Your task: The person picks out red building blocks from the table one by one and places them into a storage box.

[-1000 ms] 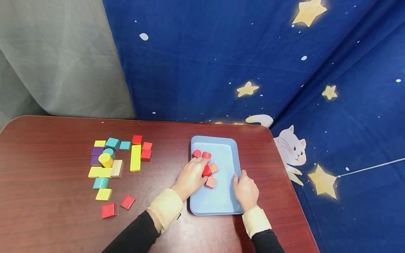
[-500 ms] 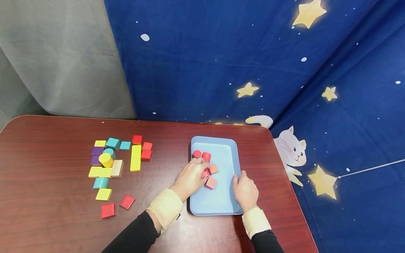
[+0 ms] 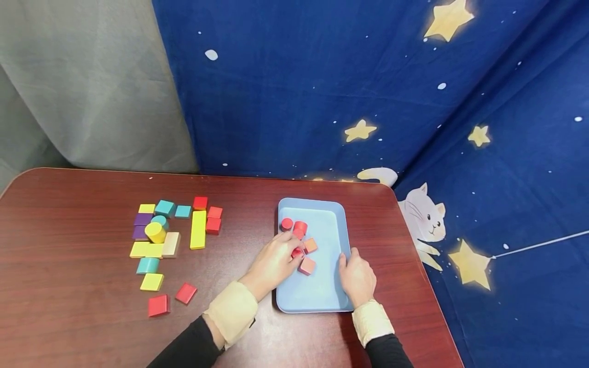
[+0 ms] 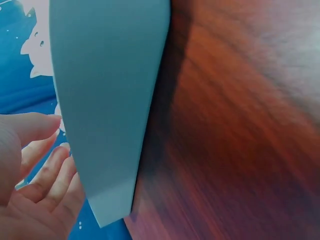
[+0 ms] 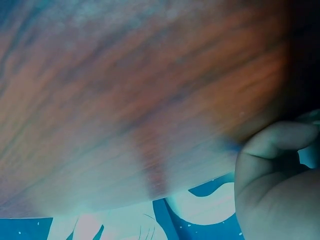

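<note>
A light blue tray (image 3: 315, 297) stands at the right of the table. My left hand (image 3: 270, 261) reaches over its left rim, thumb and fingers apart around a red block (image 3: 296, 252) low in the tray. In the left wrist view the tray's outer wall (image 4: 110, 100) fills the middle, and the fingers of the left hand (image 4: 42, 185) show loosely bent with nothing visible between them. Close by lie two red cylinders, one of them upright (image 3: 287, 223), an orange block (image 3: 310, 245) and a pink block (image 3: 307, 266). My right hand (image 3: 359, 277) grips the tray's right rim, thumb inside.
Left on the table is a cluster of yellow, purple, teal and plain wooden blocks, with a yellow cylinder (image 3: 155, 232) and a long yellow block (image 3: 198, 230). Several red blocks lie around it, two nearer the front (image 3: 158, 305). The table's right edge runs beyond the right hand.
My left hand has drawn slightly back to the left and its fingers have loosened. The red block has come down lower in the tray. The right hand and tray keep their place.
</note>
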Motion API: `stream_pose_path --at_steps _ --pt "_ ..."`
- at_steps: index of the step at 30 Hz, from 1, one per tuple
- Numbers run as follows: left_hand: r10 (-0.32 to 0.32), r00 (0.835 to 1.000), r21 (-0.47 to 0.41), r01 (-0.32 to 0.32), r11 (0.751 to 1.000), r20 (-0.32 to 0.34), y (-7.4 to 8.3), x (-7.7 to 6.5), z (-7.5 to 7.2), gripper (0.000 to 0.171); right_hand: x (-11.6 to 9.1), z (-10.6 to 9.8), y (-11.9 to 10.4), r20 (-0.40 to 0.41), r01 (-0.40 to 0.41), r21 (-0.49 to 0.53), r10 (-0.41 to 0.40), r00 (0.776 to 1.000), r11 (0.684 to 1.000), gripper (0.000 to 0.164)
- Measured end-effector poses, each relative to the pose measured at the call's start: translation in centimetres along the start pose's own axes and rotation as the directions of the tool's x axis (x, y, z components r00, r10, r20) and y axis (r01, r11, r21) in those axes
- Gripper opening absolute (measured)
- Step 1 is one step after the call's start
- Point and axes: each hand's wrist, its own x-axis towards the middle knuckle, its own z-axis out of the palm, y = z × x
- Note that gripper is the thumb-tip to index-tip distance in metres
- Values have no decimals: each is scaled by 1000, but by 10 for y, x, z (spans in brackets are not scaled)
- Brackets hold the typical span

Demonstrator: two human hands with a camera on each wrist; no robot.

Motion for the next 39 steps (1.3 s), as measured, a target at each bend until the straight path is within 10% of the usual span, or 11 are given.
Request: stream_pose_path --at_steps 9,21,30,39 --pt "-157 987 81 160 984 -42 -7 -48 -54 26 0 -1 0 12 23 8 -23 1000 1000 49" --pt "-186 975 231 209 950 -117 -32 -115 -114 27 0 -3 4 17 33 -8 -33 999 999 44" --pt "-396 915 262 400 878 -70 -36 -142 -116 42 0 -1 4 14 27 -11 -26 1000 1000 42" --pt "-339 934 303 357 884 -112 -52 -162 -105 50 2 1 4 17 27 -5 -27 999 1000 44"
